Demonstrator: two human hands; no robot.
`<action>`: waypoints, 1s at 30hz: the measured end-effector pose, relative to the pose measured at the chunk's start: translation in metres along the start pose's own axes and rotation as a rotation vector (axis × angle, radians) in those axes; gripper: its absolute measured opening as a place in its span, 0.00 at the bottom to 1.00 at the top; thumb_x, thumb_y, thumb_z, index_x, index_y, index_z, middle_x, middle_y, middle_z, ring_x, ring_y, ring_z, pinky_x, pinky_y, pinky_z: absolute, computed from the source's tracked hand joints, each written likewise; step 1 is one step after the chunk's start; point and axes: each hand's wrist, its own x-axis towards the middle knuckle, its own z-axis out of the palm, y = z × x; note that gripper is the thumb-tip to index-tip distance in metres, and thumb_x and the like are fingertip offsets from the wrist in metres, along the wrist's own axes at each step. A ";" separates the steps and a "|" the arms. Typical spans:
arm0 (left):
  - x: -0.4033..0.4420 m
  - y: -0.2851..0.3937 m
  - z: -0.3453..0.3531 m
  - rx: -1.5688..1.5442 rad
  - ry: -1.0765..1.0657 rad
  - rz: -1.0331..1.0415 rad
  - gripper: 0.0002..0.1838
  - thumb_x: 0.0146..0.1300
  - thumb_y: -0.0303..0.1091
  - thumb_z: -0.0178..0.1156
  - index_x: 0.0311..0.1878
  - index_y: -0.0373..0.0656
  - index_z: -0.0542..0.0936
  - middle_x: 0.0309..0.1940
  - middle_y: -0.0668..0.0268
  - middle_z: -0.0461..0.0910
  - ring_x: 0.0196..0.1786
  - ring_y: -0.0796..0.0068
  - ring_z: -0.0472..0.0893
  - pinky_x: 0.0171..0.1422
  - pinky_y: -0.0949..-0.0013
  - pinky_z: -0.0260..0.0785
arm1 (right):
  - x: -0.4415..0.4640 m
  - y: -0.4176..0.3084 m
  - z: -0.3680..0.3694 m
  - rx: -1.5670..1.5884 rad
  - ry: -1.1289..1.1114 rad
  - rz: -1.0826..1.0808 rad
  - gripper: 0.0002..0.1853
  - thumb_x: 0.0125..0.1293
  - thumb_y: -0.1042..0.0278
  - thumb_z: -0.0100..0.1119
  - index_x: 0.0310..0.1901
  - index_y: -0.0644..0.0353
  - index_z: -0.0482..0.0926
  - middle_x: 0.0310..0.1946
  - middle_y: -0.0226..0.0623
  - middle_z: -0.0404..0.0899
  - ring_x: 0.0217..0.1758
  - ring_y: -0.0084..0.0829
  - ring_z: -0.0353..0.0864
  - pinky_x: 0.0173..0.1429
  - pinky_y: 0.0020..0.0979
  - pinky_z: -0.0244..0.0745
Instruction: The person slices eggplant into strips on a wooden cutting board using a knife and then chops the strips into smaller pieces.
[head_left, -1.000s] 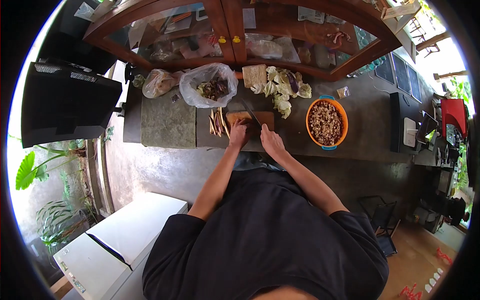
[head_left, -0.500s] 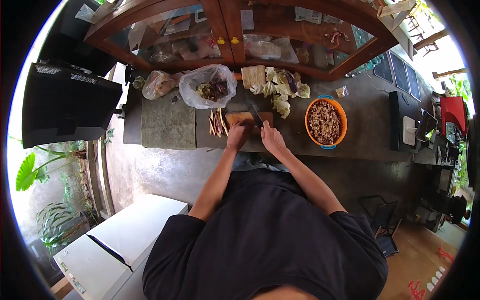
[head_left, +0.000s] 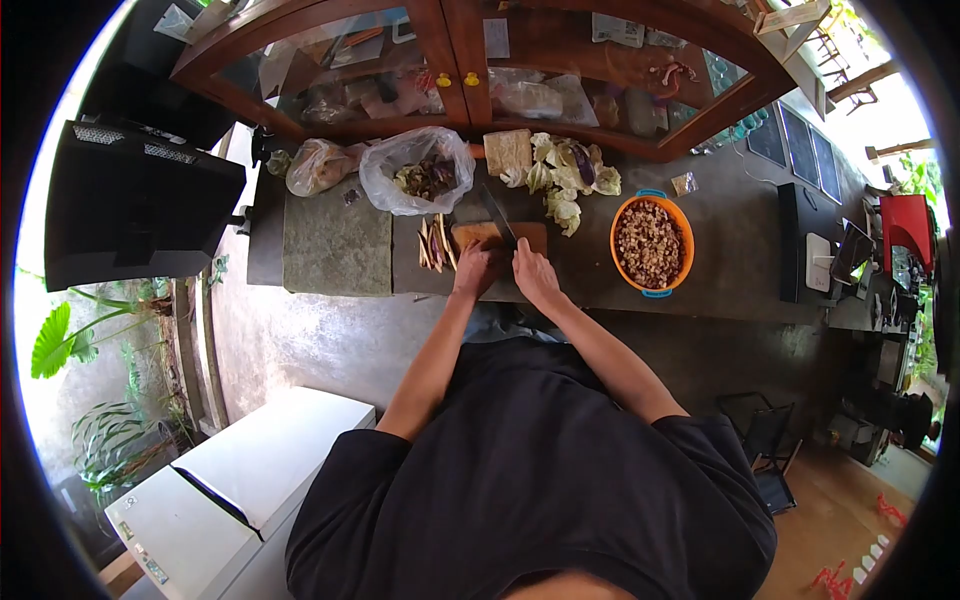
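My right hand (head_left: 537, 274) is closed round the handle of a kitchen knife (head_left: 498, 215), whose blade points away from me over the wooden cutting board (head_left: 532, 234). Beside it, my left hand (head_left: 477, 268) rests at the board's near left part with its fingers curled down; whatever they press on is hidden beneath them. Just left of the board lie long, pale and purple strips of cut vegetable (head_left: 436, 243), probably eggplant. To the right stands an orange basin (head_left: 617, 262) with blue handles, full of small diced pieces (head_left: 650, 243).
Behind the board are an open plastic bag (head_left: 378, 180) with vegetable scraps, a brown block (head_left: 508, 154) and a heap of leafy trimmings (head_left: 560, 180). A grey-green mat (head_left: 337, 245) covers the counter's left part. A glass-doored wooden cabinet (head_left: 465, 105) borders the back.
My right hand and the knife have shifted slightly left, closer to my left hand. My left hand stays in nearly the same place.
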 end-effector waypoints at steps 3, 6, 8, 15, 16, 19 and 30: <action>-0.002 0.006 -0.008 0.036 0.032 0.035 0.12 0.49 0.32 0.67 0.40 0.49 0.87 0.45 0.64 0.84 0.51 0.59 0.81 0.64 0.58 0.68 | -0.001 0.007 -0.003 0.005 -0.059 0.019 0.09 0.73 0.67 0.47 0.47 0.61 0.63 0.22 0.58 0.78 0.28 0.62 0.80 0.32 0.59 0.74; -0.004 0.011 -0.010 0.059 0.016 0.044 0.13 0.52 0.31 0.64 0.42 0.49 0.88 0.44 0.63 0.84 0.51 0.60 0.81 0.64 0.58 0.69 | -0.008 0.009 -0.009 0.008 -0.017 0.024 0.07 0.73 0.67 0.47 0.44 0.59 0.63 0.22 0.59 0.77 0.27 0.63 0.78 0.32 0.60 0.72; -0.001 0.016 -0.014 0.039 0.001 0.042 0.14 0.55 0.29 0.61 0.44 0.49 0.88 0.43 0.62 0.85 0.51 0.60 0.81 0.63 0.58 0.69 | -0.009 0.008 -0.014 0.023 -0.011 0.038 0.07 0.73 0.68 0.48 0.44 0.59 0.63 0.22 0.59 0.77 0.28 0.63 0.78 0.32 0.60 0.72; -0.002 0.008 -0.003 -0.005 -0.020 -0.121 0.13 0.57 0.29 0.59 0.43 0.48 0.88 0.42 0.60 0.85 0.51 0.58 0.81 0.63 0.58 0.70 | -0.014 -0.005 -0.013 -0.022 -0.045 0.055 0.09 0.73 0.66 0.48 0.47 0.61 0.63 0.21 0.57 0.77 0.28 0.62 0.79 0.32 0.60 0.72; -0.001 0.006 -0.003 -0.014 -0.034 -0.070 0.12 0.57 0.29 0.59 0.43 0.48 0.88 0.43 0.60 0.85 0.51 0.58 0.81 0.62 0.58 0.70 | -0.015 -0.004 -0.012 -0.022 -0.046 0.056 0.09 0.73 0.66 0.48 0.47 0.61 0.63 0.21 0.57 0.77 0.28 0.62 0.79 0.32 0.60 0.72; -0.001 0.012 -0.008 -0.029 -0.009 -0.016 0.11 0.56 0.29 0.60 0.41 0.47 0.87 0.44 0.60 0.84 0.52 0.57 0.80 0.62 0.58 0.70 | -0.015 -0.002 -0.007 -0.010 -0.052 0.019 0.09 0.73 0.65 0.47 0.46 0.61 0.64 0.22 0.57 0.78 0.28 0.61 0.79 0.32 0.60 0.72; -0.006 0.004 -0.002 0.006 -0.064 -0.028 0.11 0.58 0.31 0.62 0.44 0.47 0.87 0.46 0.61 0.84 0.55 0.56 0.78 0.64 0.58 0.68 | -0.005 0.002 -0.004 -0.006 -0.020 0.021 0.07 0.72 0.68 0.48 0.44 0.60 0.63 0.22 0.58 0.78 0.28 0.62 0.79 0.32 0.61 0.73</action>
